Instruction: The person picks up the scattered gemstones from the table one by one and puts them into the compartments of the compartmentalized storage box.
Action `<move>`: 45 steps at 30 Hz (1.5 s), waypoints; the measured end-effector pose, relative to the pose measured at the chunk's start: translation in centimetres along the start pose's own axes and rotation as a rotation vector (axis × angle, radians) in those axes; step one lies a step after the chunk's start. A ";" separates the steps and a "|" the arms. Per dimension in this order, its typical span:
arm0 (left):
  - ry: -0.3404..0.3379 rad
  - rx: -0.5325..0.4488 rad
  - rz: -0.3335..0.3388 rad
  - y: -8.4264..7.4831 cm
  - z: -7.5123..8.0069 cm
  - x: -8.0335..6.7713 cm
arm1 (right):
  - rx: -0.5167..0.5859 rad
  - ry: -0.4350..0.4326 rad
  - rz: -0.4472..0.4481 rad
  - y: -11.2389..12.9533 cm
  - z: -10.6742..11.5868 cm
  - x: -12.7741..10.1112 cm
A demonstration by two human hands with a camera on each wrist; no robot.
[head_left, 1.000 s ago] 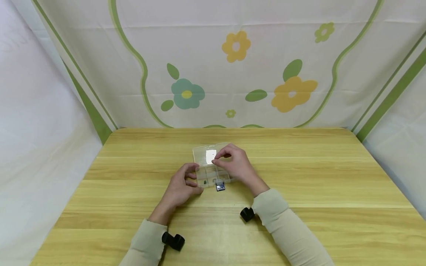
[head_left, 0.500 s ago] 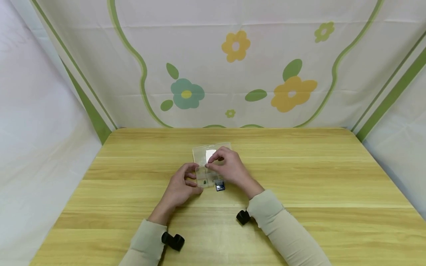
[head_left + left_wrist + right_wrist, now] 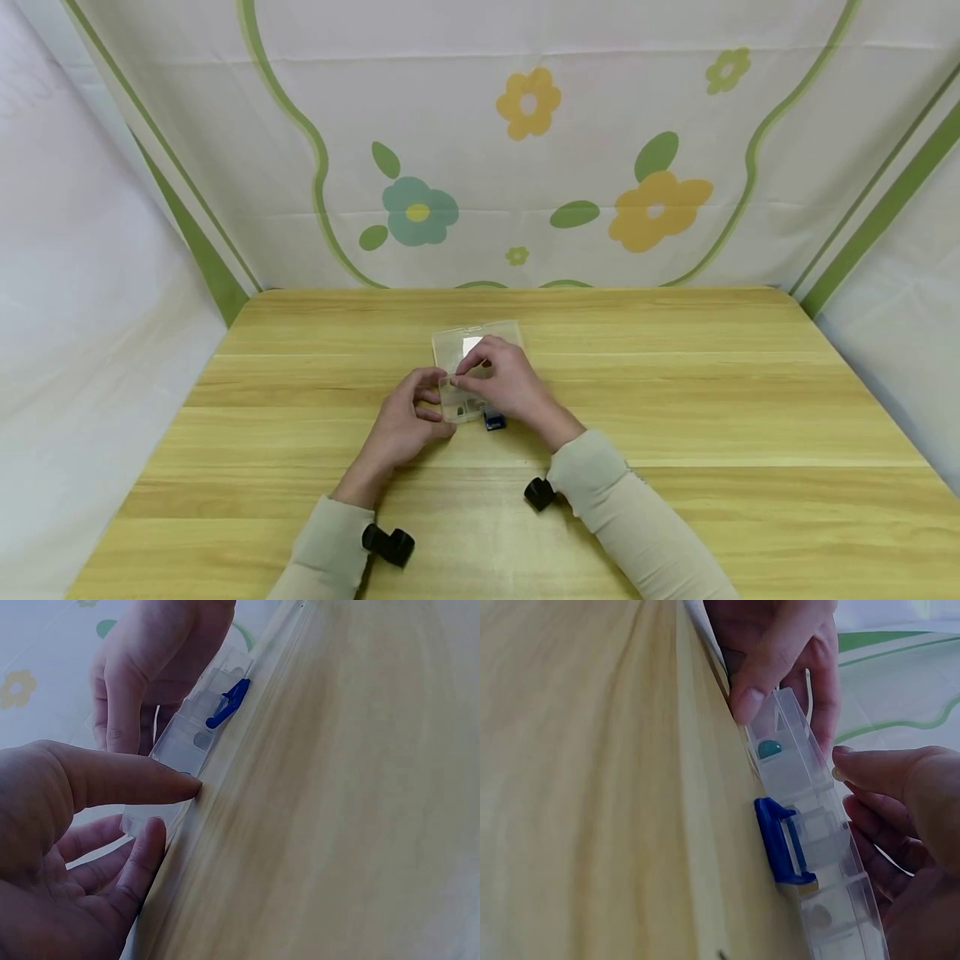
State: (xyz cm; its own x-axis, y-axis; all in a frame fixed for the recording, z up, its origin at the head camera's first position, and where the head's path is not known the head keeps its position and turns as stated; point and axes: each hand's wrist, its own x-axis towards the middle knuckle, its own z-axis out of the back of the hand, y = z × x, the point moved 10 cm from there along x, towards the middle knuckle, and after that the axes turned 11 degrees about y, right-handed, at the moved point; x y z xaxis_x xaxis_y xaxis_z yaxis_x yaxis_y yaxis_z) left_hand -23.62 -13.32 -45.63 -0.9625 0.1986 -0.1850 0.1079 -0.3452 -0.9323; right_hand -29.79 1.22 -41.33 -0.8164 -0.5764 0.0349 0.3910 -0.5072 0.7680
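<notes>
A small clear compartment box [image 3: 467,408] lies on the wooden table [image 3: 675,400] with its lid [image 3: 453,342] swung open to the far side. A blue latch [image 3: 492,422] sticks out of its front wall. My left hand [image 3: 405,421] grips the box's left end, thumb [image 3: 127,784] against the front wall. My right hand [image 3: 502,385] hovers over the far left compartments with thumb and forefinger drawn together; whether they pinch anything is hidden. In the right wrist view the box [image 3: 817,847] holds a green bead [image 3: 769,748] in one compartment, near the latch [image 3: 780,840].
A flowered cloth [image 3: 525,150] hangs behind the table and white fabric closes in both sides. Black wrist-camera mounts [image 3: 388,543] sit on both sleeves.
My right hand has slid left across the open box, from over the lid's middle to the far left compartments. The left hand and the box have stayed put.
</notes>
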 end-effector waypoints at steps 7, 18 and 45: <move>0.008 0.004 -0.001 0.0 -0.1 -0.2 | -0.005 0.030 0.004 0.3 -0.7 -0.1; 0.012 0.003 0.008 0.0 0.2 -0.2 | -0.032 0.023 0.037 0.9 -0.9 -0.1; 0.026 -0.023 0.022 -0.1 -0.1 -0.8 | -0.097 -0.038 -0.014 0.5 3.8 -2.2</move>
State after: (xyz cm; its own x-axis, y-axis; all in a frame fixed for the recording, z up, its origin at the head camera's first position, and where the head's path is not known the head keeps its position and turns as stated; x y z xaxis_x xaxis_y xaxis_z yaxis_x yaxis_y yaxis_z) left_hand -22.86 -13.39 -45.45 -0.9530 0.2154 -0.2131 0.1347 -0.3288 -0.9347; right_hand -29.44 4.69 -38.62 -0.8368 -0.5452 0.0498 0.4171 -0.5758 0.7032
